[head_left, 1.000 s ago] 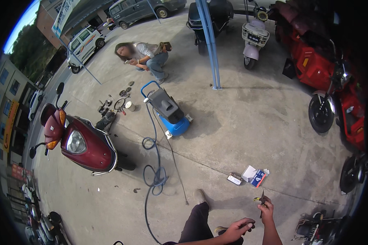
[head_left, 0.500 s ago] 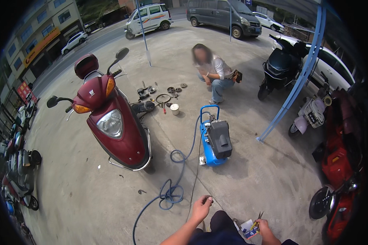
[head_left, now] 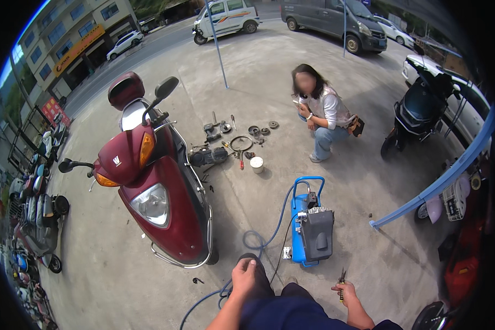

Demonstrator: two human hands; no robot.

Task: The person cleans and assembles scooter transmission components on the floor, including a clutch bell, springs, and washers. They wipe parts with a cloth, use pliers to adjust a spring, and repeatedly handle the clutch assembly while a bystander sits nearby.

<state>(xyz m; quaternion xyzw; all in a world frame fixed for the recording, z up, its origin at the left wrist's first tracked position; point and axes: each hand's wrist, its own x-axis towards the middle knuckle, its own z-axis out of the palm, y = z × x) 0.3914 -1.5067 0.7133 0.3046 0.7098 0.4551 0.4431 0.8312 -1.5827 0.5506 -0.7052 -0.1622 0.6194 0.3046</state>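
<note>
My right hand [head_left: 345, 291] grips needle-nose pliers [head_left: 342, 278] with yellow-and-dark handles, the pointed jaws upward. My left hand [head_left: 245, 275] is closed with curled fingers, above my dark-trousered leg; what is inside, if anything, is hidden. Ahead stands a blue air compressor [head_left: 298, 236] with a dark grey cover and a tube handle. From it a blue hose [head_left: 272, 236] loops over the concrete and passes behind my left leg. To the left is a dark red scooter [head_left: 165, 203], with a black mechanical unit [head_left: 209, 156] beside it on the ground.
Loose metal parts [head_left: 254, 131], a ring [head_left: 242, 143], a red-handled tool [head_left: 241, 163] and a white tub [head_left: 257, 165] lie beyond the scooter. A person [head_left: 324, 110] squats behind the compressor. A blue post [head_left: 423, 198] and a dark scooter [head_left: 421, 110] stand at right.
My view has come closer to the scooter and compressor, and a leg now reaches forward beside my left hand. The small box near my right hand has left view. The pliers stay in my right hand.
</note>
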